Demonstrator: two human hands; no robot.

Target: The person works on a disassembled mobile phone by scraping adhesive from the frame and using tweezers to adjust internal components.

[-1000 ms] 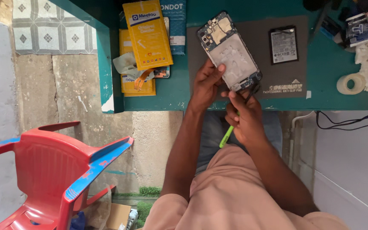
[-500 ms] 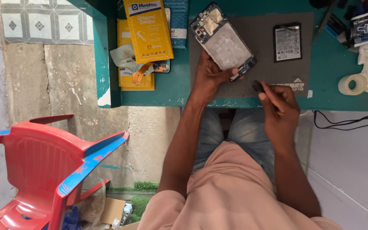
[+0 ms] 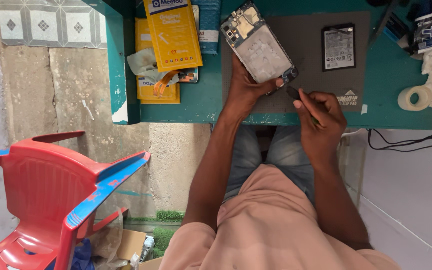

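The right hand [image 3: 321, 117] has shifted nearer the opened, backless phone [image 3: 259, 44] (left hand [image 3: 248, 85] grips it), pinching a dark pry tool [image 3: 294, 93].

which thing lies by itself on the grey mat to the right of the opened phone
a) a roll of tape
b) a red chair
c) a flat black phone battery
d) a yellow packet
c: the flat black phone battery lies alone on the grey mat, right of the opened phone that the left hand holds. The roll of tape sits off the mat on the green table.
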